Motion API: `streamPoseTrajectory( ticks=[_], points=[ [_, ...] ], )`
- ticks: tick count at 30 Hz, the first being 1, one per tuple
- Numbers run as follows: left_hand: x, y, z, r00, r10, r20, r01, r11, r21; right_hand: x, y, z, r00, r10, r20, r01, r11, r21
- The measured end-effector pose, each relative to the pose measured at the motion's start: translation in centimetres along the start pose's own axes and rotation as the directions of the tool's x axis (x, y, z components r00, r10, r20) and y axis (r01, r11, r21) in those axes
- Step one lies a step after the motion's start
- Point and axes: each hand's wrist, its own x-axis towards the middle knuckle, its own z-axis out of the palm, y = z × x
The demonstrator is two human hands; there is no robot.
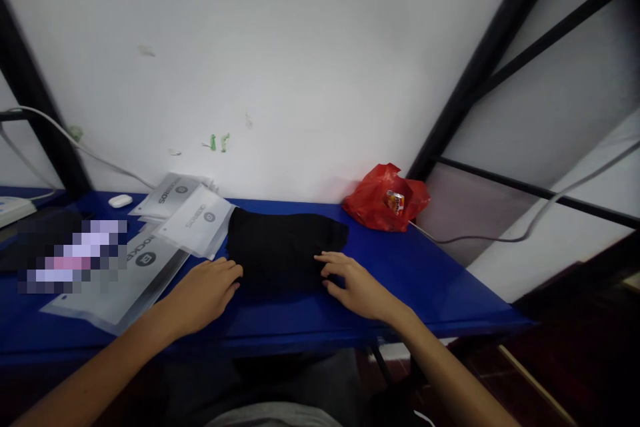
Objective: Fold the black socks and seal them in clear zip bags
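Observation:
A folded black cloth (285, 247) lies flat on the blue table, its exact kind hard to make out. At its lower left edge, my left hand (207, 290) is closed, with fingertips and thumb around the fabric. Across from it, my right hand (356, 285) has bent fingers on the lower right edge and the thumb tucked beneath them, closed on the cloth. The cloth's left edge meets a clear-and-white printed plastic bag (195, 220).
More printed plastic bags (127, 273) are stacked on the left of the blue table (410, 280). A white case (121, 201) and a pixelated item (75, 257) lie further left. A crumpled red bag (375, 197) sits by the wall, near a cable (480, 239) and black metal frame (450, 120).

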Motion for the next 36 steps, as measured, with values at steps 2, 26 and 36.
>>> streamPoseTrajectory(
  ticks=[2, 26, 36],
  points=[
    [-0.4, -0.2, -0.8, 0.999, -0.038, 0.022, 0.04, 0.996, -0.08, -0.1, -0.4, -0.6, 1.0, 0.01, 0.022, -0.011, 0.999, 0.046],
    [4.0, -1.1, 0.9, 0.941, -0.259, -0.219, 0.298, 0.939, 0.172, 5.7, 2.4, 2.5, 0.962, 0.024, -0.272, -0.079, 0.978, -0.195],
    [1.9, -0.4, 1.1, 0.997, -0.034, -0.074, 0.04, 0.996, 0.08, 3.0, 1.0, 0.9, 0.964, -0.196, -0.181, 0.15, 0.959, -0.24]
  ],
)
